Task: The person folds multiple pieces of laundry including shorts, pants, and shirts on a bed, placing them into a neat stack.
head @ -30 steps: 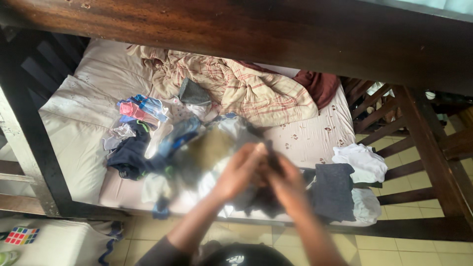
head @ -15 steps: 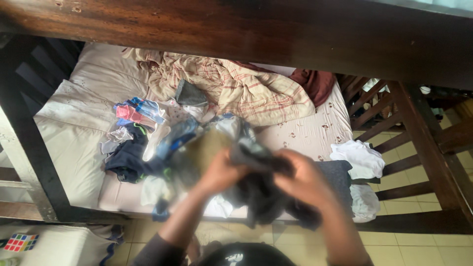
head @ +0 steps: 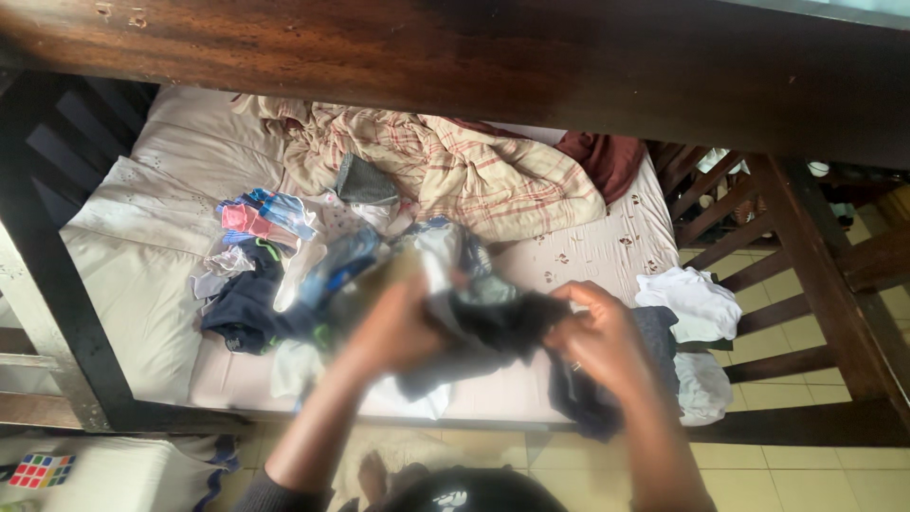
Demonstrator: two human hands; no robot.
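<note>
Two hands share one dark garment above the near edge of the bed: the left hand, blurred, has its grip closed on one end, and the right hand pinches the other. A trailing end hangs low and could, I judge, snag the mixed clothes pile or slip to the tiled floor. No packages or labels show; a colourful puzzle cube lies bottom left.

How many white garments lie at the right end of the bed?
2: one white garment crumpled near the right rail, another white piece lower at the bed's corner beside the grey folded cloth. The right hand may hide more.
</note>
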